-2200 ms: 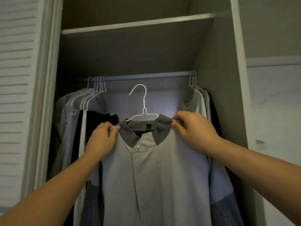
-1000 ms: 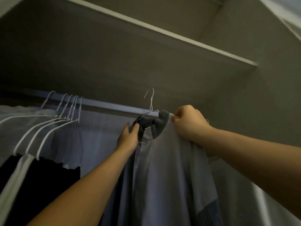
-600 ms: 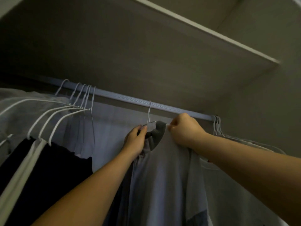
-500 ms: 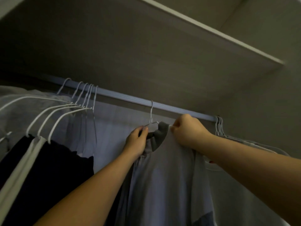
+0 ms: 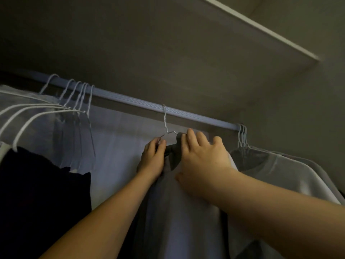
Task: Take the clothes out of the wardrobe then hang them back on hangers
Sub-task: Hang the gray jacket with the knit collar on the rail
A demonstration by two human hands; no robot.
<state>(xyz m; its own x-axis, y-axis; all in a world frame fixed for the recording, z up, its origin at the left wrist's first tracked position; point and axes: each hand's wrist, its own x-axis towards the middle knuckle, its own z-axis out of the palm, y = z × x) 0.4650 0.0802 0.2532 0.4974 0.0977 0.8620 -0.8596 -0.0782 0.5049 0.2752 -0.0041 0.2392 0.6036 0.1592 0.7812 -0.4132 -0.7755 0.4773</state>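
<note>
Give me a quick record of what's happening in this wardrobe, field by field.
hanger: white wire, hooked over the rail
shirt: grey, on the hanger
left hand: pinches the hanger by the collar
right hand: fingers straight, resting on the shirt
neighbours: dark garment to the left, pale garment to the right

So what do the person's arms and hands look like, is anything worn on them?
The left forearm and right forearm are bare, with no sleeve in frame. The left hand and right hand carry no glove, watch or ring that the dim light lets me see.
</note>
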